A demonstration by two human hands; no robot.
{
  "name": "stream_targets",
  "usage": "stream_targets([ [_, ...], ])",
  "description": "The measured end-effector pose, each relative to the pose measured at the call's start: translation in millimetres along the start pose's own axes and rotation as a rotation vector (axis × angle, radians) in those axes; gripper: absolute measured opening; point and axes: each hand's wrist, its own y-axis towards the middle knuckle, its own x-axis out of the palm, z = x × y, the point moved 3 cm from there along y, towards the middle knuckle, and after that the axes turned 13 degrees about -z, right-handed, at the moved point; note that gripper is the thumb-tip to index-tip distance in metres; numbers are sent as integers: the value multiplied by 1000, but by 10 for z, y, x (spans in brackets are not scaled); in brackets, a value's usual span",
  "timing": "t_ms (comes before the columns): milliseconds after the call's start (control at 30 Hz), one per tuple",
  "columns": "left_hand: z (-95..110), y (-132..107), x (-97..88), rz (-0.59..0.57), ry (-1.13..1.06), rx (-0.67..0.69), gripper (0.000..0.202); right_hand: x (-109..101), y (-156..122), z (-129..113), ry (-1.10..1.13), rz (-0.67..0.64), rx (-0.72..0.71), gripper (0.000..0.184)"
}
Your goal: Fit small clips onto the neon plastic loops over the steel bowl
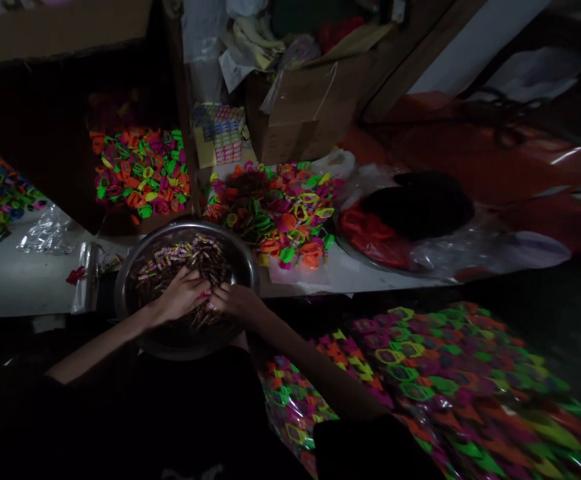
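Observation:
A wide metal bowl (123, 283) holds a heap of small wrapped pieces, perhaps candies (170, 260), with pink, yellow and brown colouring. Over the heap, inside the rim, my left hand (184, 295) has its fingers closed in a pinch. My right hand (237, 303) comes in from the other side, fingers bent together, almost touching the left fingertips. Something small and pink shows between the two hands, but its kind is too dim and small to tell.
Behind the bowl lies a pile of bright plastic toy watches (295, 207). More fill an open cardboard box (185, 133). Clear plastic bags (85, 277) lie left. Another carton (315, 107) stands at the back. Packed sheets of colourful pieces (450, 367) spread at lower right.

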Motion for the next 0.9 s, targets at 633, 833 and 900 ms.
stream_targets([
  [633, 10, -142, 477, -151, -246, -242, 22, 294, -63, 211, 355, -223, 44, 14],
  [833, -288, -297, 222, -121, -441, -201, 31, 300, -41, 311, 601, -296, -1, 16],
  [900, -703, -448, 94, -1, -456, -277, 30, 205, -117, 541, 714, -170, 81, 12],
])
